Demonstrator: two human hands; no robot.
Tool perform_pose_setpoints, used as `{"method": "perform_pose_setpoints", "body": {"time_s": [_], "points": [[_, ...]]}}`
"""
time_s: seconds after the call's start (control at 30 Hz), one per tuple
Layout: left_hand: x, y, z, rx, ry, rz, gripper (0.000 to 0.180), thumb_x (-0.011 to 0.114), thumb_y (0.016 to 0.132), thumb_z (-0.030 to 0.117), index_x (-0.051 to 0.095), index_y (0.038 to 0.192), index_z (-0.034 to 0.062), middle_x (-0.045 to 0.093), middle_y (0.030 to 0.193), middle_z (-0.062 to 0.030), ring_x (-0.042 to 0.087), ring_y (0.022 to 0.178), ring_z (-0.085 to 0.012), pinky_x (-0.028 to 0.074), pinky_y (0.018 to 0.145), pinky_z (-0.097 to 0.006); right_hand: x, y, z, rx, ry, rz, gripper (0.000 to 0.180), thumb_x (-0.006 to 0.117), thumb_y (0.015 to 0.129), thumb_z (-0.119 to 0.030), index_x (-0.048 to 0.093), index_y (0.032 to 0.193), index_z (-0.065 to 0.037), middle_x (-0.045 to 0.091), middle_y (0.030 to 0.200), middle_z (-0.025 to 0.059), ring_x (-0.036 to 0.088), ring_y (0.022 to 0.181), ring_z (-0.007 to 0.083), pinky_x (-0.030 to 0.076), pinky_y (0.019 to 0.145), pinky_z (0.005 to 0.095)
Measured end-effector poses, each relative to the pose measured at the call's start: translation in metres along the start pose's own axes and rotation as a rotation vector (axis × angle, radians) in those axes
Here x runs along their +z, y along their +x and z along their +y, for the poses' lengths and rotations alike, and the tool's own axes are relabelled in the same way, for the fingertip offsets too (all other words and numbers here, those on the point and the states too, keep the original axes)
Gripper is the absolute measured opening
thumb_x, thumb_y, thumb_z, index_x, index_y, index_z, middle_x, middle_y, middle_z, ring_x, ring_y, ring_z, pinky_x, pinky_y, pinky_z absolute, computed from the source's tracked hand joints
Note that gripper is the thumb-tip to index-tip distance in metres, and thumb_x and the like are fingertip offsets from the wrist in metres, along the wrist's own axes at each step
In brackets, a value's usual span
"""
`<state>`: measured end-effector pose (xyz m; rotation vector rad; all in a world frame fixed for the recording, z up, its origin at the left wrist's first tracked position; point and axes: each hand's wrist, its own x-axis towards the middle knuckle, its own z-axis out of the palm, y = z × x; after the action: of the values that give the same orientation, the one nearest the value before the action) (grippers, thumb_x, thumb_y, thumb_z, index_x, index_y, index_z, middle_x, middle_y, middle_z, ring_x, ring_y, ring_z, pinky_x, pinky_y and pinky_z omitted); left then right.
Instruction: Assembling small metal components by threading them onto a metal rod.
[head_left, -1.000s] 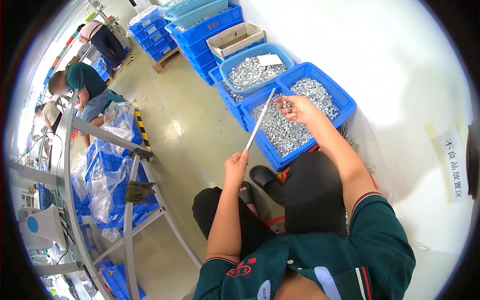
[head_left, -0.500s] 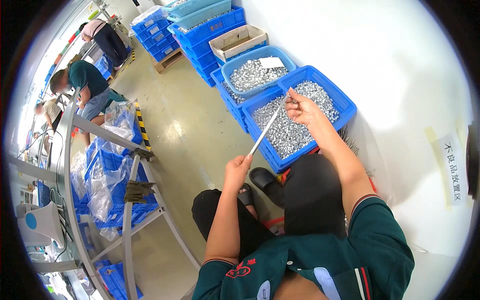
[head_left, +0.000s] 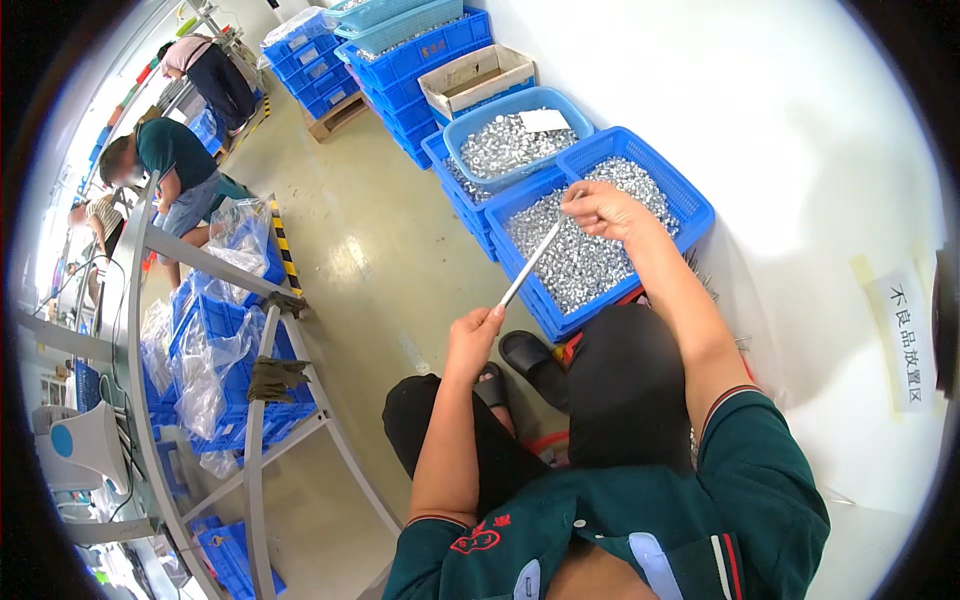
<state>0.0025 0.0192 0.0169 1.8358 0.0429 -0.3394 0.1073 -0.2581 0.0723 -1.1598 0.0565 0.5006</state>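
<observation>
Right hand (head_left: 607,212) shifted, pinching rod (head_left: 529,269), left hand (head_left: 473,340) gripping it, open floor (head_left: 370,250) beside bin (head_left: 568,324)

The left forearm (head_left: 448,440) rises toward 12 o'clock, its wrist nearly straight, and the left hand (head_left: 472,342) is curled into a fist-like grip near the centre, thumb (head_left: 495,315) laid toward about 1 o'clock. The right forearm (head_left: 668,285) slants up toward 11 o'clock from a bent elbow. Between 1 and 2 o'clock from the left hand, the right hand (head_left: 605,212) pinches with thumb and index finger, fingertips toward 9 o'clock, other fingers loosely bent
</observation>
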Motion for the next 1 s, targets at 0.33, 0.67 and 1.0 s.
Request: {"method": "perform_pose_setpoints", "body": {"time_s": [0.33, 0.67, 1.0], "points": [[0.005, 0.000, 0.013, -0.171, -0.316, 0.002, 0.035, 0.051, 0.086, 0.036, 0.044, 0.065, 0.0096, 0.029, 0.047, 0.0076, 0.023, 0.036, -0.0022, 0.015, 0.033, -0.020, -0.012, 0.022, 0.036, 0.170, 0.470, 0.065, 0.017, 0.054, 0.084, -0.017, 0.052, 0.086, 0.000, 0.047, 0.069, 0.0044, 0.038, 0.053, 0.0076, 0.028, 0.036, 0.0157], [0.001, 0.004, 0.012, -0.255, -0.514, -0.110, 0.034, 0.049, 0.087, 0.035, 0.039, 0.063, 0.0121, 0.025, 0.044, 0.0080, 0.018, 0.033, -0.0025, 0.013, 0.032, -0.020, -0.038, 0.044, 0.072, 0.220, 0.540, 0.274, 0.011, 0.050, 0.083, -0.005, 0.051, 0.085, 0.005, 0.053, 0.083, 0.0136, 0.057, 0.077, 0.0260, 0.052, 0.065, 0.0355], [0.000, 0.001, 0.011, -0.256, -0.437, -0.097, 0.033, 0.050, 0.087, 0.033, 0.041, 0.063, 0.0114, 0.029, 0.045, 0.0083, 0.019, 0.033, -0.0013, 0.013, 0.031, -0.019, -0.036, 0.034, 0.059, 0.114, 0.458, 0.213, 0.015, 0.050, 0.082, -0.002, 0.052, 0.097, 0.002, 0.058, 0.084, 0.0085, 0.057, 0.067, 0.0122, 0.048, 0.051, 0.0195]]}}
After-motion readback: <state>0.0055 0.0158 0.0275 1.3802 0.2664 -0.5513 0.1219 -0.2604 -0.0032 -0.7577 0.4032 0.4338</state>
